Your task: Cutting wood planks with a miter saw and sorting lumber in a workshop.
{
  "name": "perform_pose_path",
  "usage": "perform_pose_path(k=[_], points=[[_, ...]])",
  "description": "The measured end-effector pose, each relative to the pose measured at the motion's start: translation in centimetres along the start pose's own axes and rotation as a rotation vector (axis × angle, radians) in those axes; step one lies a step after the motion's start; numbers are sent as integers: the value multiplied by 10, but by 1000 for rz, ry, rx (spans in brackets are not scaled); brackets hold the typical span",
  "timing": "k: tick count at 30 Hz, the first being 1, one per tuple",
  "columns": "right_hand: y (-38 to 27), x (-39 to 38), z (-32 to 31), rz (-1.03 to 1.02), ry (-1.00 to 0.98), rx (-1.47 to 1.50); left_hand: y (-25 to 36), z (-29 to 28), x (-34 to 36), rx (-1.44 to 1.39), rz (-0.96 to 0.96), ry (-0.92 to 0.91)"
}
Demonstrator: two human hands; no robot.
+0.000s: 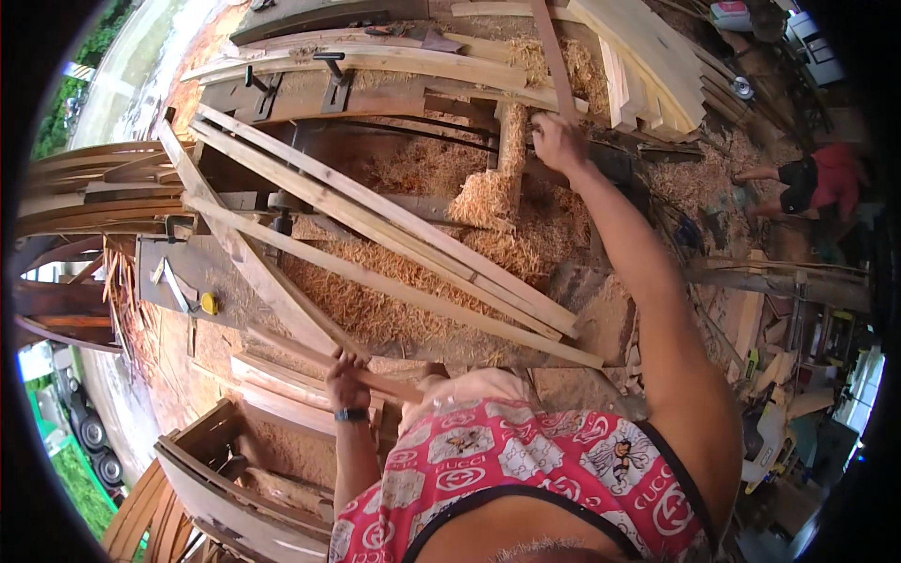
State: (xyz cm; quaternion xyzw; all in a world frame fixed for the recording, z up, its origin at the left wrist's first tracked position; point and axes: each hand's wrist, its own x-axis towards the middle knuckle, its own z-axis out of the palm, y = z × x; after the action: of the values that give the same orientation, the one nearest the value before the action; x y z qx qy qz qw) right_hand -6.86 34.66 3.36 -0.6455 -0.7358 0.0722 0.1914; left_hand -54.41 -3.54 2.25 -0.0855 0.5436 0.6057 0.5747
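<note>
My left hand point(347, 383), low and left of centre, is closed around a thin wooden strip point(394, 385) that slants past my body. Its fingers also lie at the near end of a wide pale board point(249, 249) that runs up to the far left. My right arm is stretched far forward, and its hand point(560, 143) is closed at the near end of a narrow brown wooden strip point(552, 52). The fingers' exact grip there is partly hidden. Several long pale battens point(375, 211) lie slanted across the workbench between my hands.
Curly wood shavings point(375, 300) cover much of the bench. Two black-handled clamps point(330, 66) stand at the far left. A yellow round object point(208, 303) lies on the bench's left. Stacked timber point(638, 56) rises at the far right; a wooden crate point(225, 488) stands near left. Another person point(826, 183) is at right.
</note>
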Motion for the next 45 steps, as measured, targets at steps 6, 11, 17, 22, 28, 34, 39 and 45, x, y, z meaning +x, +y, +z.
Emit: perform_pose_path(k=[6,11,17,22,28,34,39,45], points=[[17,111,20,388,-116,-325,-2,-23,-35,59,53,183],[48,95,23,691,-186,-313,-16,-33,-56,-16,33,287],[130,96,-3,355,-20,-483,-24,-33,-53,2,-31,287],[150,119,15,11,-150,-353,-23,2,-53,65,-3,307],[176,156,56,240,-384,-166,-20,14,-57,57,42,203],[102,116,32,360,-275,148,-28,4,-69,101,46,336],[166,141,21,435,-397,190,-44,14,-43,128,-13,262],[126,151,33,775,-207,506,-45,24,-47,108,12,234]])
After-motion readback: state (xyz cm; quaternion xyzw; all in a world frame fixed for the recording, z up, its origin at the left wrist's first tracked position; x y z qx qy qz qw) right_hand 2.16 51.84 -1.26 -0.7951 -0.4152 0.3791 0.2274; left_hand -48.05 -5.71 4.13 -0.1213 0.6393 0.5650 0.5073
